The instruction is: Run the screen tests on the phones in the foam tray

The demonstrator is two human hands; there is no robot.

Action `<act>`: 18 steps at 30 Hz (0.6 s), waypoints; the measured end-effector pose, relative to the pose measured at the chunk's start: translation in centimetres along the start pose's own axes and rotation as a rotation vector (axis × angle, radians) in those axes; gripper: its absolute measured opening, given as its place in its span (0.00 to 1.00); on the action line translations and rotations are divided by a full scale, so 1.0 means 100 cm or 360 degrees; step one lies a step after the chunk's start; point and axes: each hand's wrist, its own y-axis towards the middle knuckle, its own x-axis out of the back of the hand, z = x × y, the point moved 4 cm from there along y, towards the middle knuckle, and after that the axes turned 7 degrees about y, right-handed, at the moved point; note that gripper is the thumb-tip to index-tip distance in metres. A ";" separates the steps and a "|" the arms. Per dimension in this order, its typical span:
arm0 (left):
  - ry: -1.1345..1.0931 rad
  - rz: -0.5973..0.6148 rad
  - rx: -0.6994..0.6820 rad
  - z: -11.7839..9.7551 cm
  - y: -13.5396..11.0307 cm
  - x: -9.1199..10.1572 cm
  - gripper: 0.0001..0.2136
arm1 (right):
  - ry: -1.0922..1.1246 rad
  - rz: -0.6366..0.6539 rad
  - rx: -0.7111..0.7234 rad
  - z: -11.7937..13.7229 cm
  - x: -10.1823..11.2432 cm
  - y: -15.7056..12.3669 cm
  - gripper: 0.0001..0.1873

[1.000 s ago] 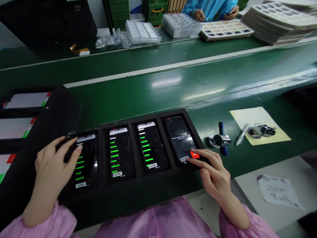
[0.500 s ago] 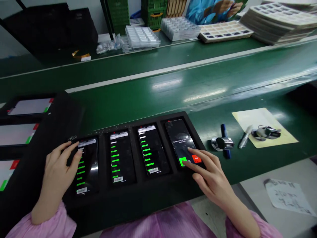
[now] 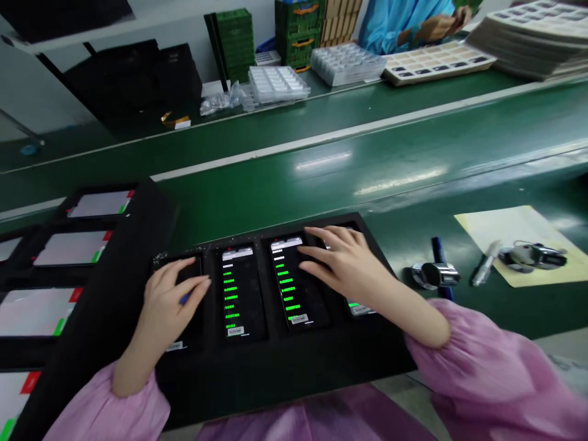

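In front of me a black foam tray [image 3: 294, 352] holds several smartphones in a row of slots. My left hand [image 3: 168, 300] is over the leftmost phone [image 3: 180, 348], fingers bent and apart, nothing held; it hides most of that screen. Beside it, the second phone [image 3: 239, 288] shows a list with green lines. My right hand [image 3: 346, 263] reaches across the rightmost phone [image 3: 361, 309], fingers spread, tips close to the top of the third phone [image 3: 294, 288]. Whether those fingertips touch the glass I cannot tell. The rightmost phone shows a green line at its lower end.
Another black tray [image 3: 158, 205] with white-screened phones stands at left. A chrome device on a blue strap [image 3: 438, 274], a marker [image 3: 486, 263] and yellow paper [image 3: 487, 217] lie right. Beyond are clear plastic trays [image 3: 278, 84] and a co-worker's blue sleeve [image 3: 383, 24].
My right hand has moved left, off the rightmost phone's green button to near the third phone's top. That phone's screen changed from a melody page with buttons. The camera view has shifted.
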 end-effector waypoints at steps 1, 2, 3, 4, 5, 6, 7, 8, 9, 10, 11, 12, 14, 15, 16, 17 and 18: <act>-0.0015 0.0021 -0.0046 -0.012 0.009 -0.005 0.21 | 0.0020 0.0027 0.0048 0.011 -0.007 0.009 0.24; 0.0002 0.0059 -0.0064 -0.022 0.018 -0.010 0.21 | 0.0032 0.0048 0.0077 0.020 -0.013 0.017 0.25; 0.0034 0.0101 -0.0065 -0.030 0.024 -0.015 0.22 | 0.0041 0.0063 0.0094 0.026 -0.018 0.023 0.25; 0.0072 0.0136 -0.0053 -0.035 0.027 -0.018 0.22 | 0.0051 0.0072 0.0110 0.029 -0.021 0.025 0.24; 0.0095 0.0169 -0.0048 -0.038 0.026 -0.020 0.22 | 0.0063 0.0076 0.0128 0.030 -0.020 0.024 0.21; 0.0087 0.0190 -0.0057 -0.037 0.021 -0.019 0.21 | 0.0075 0.0070 0.0146 0.028 -0.017 0.020 0.18; 0.0047 0.0192 -0.0075 -0.034 0.013 -0.015 0.20 | 0.0082 0.0052 0.0150 0.023 -0.010 0.012 0.17; -0.0004 0.0180 -0.0085 -0.028 0.002 -0.010 0.18 | 0.0078 0.0016 0.0131 0.015 -0.002 0.002 0.16; -0.0062 0.0141 -0.0064 -0.019 -0.009 -0.003 0.17 | 0.0058 -0.0035 0.0082 0.006 0.007 -0.009 0.17; -0.0096 0.0082 0.0006 -0.008 -0.021 0.004 0.17 | 0.0022 -0.0096 0.0007 -0.006 0.015 -0.020 0.17; -0.0094 0.0034 0.0115 0.005 -0.031 0.010 0.18 | -0.0021 -0.0151 -0.0072 -0.017 0.021 -0.030 0.17; -0.0072 0.0010 0.0233 0.018 -0.040 0.013 0.19 | -0.0062 -0.0191 -0.0137 -0.027 0.024 -0.039 0.17; -0.0018 0.0002 0.0401 0.036 -0.050 0.014 0.23 | -0.0114 -0.0216 -0.0192 -0.040 0.023 -0.049 0.18; -0.0007 0.0001 0.0431 0.042 -0.051 0.012 0.24 | -0.0123 -0.0211 -0.0186 -0.044 0.019 -0.052 0.18; -0.0006 -0.0013 0.0433 0.044 -0.051 0.010 0.23 | -0.0122 -0.0209 -0.0168 -0.045 0.014 -0.052 0.19; -0.0012 -0.0034 0.0422 0.044 -0.051 0.007 0.22 | -0.0112 -0.0217 -0.0145 -0.046 0.009 -0.052 0.21; -0.0010 -0.0069 0.0411 0.043 -0.050 0.005 0.21 | -0.0098 -0.0235 -0.0118 -0.046 0.005 -0.052 0.22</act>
